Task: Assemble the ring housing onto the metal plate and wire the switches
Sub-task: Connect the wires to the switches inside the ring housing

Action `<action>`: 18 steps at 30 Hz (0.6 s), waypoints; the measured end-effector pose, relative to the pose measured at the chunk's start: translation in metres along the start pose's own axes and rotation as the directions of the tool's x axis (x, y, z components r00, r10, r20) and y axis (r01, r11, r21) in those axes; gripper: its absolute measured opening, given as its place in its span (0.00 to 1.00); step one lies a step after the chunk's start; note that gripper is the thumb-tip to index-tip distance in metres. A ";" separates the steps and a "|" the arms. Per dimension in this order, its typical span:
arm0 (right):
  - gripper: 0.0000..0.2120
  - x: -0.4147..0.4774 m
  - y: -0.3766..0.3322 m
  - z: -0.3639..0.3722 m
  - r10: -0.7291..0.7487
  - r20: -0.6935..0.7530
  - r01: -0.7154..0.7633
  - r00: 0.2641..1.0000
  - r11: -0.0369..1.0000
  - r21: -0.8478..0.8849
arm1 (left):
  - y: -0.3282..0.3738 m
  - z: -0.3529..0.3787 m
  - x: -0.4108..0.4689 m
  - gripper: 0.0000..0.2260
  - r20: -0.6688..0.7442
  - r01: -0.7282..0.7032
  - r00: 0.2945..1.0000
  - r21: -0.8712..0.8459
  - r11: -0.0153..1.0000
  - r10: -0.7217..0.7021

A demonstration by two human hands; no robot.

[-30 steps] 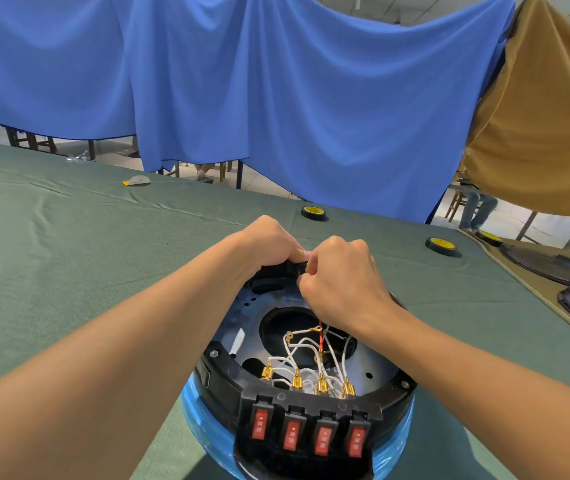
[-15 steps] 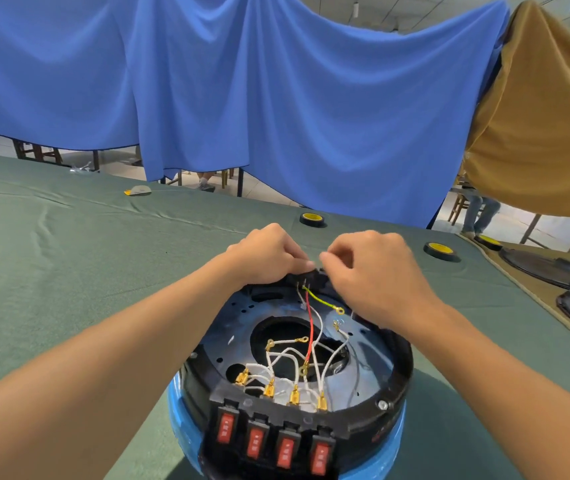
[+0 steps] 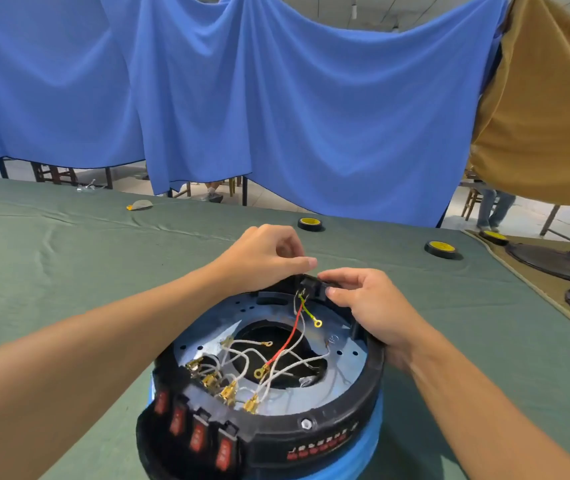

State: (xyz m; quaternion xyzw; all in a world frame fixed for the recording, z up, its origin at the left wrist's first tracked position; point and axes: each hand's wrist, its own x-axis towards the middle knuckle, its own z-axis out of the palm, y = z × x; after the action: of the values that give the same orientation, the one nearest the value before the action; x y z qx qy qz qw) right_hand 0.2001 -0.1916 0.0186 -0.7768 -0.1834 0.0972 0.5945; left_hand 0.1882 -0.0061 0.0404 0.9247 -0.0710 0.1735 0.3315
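Green-clothed worktop [image 3: 69, 271], blue drapes behind. Ring housing [image 3: 352, 407] is seated on metal plate [image 3: 200, 344]. Its rim at 12 o'clock is clamped by the right hand [image 3: 370, 306] grip. Left hand [image 3: 266, 258] is curled, contents not discernible. Yellow-green lead [image 3: 311, 311] is trailed toward 5 o'clock, nearest the right hand

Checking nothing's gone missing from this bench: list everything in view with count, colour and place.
ring housing: 1, black, near table edge, on blue base
metal plate: 1, silvery, inside housing
switches: 4, red, housing front
wires: several white, one red, one yellow-green, over the plate
base: 1, blue, under housing
tape rolls: 3, black-yellow, far table side
round discs: 2, dark, right edge
tablecloth: 1, green, over table
curtains: blue, one tan, behind
hands: 2, bare; left hand over housing's far rim, right hand gripping it
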 end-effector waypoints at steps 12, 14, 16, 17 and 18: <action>0.17 -0.011 0.004 0.022 0.062 -0.416 -0.066 0.907 0.998 0.006 | 0.014 0.002 0.000 0.13 0.081 -0.020 0.997 0.226 0.974 0.001; 0.15 -0.013 0.004 0.023 0.063 -0.425 -0.063 0.903 0.998 0.014 | 0.015 0.007 0.001 0.13 0.138 0.005 0.990 0.240 0.971 -0.039; 0.14 -0.014 0.004 0.023 0.060 -0.421 -0.061 0.905 0.998 0.013 | 0.017 0.009 0.000 0.11 0.206 0.015 0.976 0.242 0.970 -0.066; 0.14 -0.014 0.004 0.023 0.061 -0.419 -0.060 0.906 0.998 0.015 | 0.017 0.008 -0.001 0.10 0.225 0.015 0.972 0.238 0.971 -0.070; 0.14 -0.014 0.004 0.023 0.062 -0.419 -0.061 0.906 0.998 0.017 | 0.018 0.007 -0.002 0.08 0.231 0.012 0.971 0.235 0.972 -0.068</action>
State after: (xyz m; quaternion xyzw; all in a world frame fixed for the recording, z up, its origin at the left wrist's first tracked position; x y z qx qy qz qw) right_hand 0.1794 -0.1778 0.0078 -0.7840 -0.0268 -0.0529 0.6180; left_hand 0.1844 -0.0244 0.0447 0.9724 -0.0706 0.0619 0.2136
